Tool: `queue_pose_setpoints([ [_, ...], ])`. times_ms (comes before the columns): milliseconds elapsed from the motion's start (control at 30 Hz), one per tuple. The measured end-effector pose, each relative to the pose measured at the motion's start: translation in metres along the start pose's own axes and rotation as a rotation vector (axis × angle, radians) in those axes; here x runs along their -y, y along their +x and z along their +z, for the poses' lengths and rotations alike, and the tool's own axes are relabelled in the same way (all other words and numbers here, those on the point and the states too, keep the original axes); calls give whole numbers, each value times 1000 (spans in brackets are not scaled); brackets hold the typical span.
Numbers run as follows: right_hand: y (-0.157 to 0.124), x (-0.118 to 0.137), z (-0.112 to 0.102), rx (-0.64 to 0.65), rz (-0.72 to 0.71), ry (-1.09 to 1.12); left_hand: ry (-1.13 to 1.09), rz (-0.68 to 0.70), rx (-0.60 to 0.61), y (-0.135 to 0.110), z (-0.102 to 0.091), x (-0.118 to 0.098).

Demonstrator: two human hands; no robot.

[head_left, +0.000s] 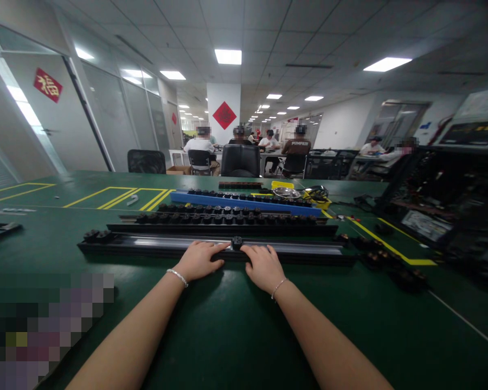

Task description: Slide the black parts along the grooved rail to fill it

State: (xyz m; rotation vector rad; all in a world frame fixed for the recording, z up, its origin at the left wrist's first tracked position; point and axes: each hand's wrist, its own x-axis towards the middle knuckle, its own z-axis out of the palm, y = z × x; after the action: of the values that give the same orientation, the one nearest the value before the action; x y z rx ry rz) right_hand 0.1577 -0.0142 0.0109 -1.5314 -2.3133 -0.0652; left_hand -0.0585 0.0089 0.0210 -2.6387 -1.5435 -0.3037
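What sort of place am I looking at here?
Probably a light-assembly workroom: a green table marked with yellow lines, a long black rail across it, and people seated farther back.

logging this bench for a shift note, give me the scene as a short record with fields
left hand: on the long black tray, index finger pointing toward the small black part; grip unclear
right hand: fingertips at the small black part; grip unclear
tray's left end: two black pieces
behind tray: rows of black pieces, a blue tray
to the right: loose dark parts, details blurred
surface: green table with yellow tape lines
background: people seated at desks
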Motion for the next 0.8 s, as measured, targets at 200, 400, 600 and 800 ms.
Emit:
queue_pose_setpoints([
  [200,-1,-2,-1,10,7,-16,-8,15,-28,-2,1,0],
  [400,-3,-4,-1,-22,0,6,-7,53,-155,-3,5,0],
  [600,-4,-4,-3,-26,18,13,39,73,-160,-1,13,5],
  [800,-6,-7,-2,-51,20,36,39,69,-150,-1,15,6],
])
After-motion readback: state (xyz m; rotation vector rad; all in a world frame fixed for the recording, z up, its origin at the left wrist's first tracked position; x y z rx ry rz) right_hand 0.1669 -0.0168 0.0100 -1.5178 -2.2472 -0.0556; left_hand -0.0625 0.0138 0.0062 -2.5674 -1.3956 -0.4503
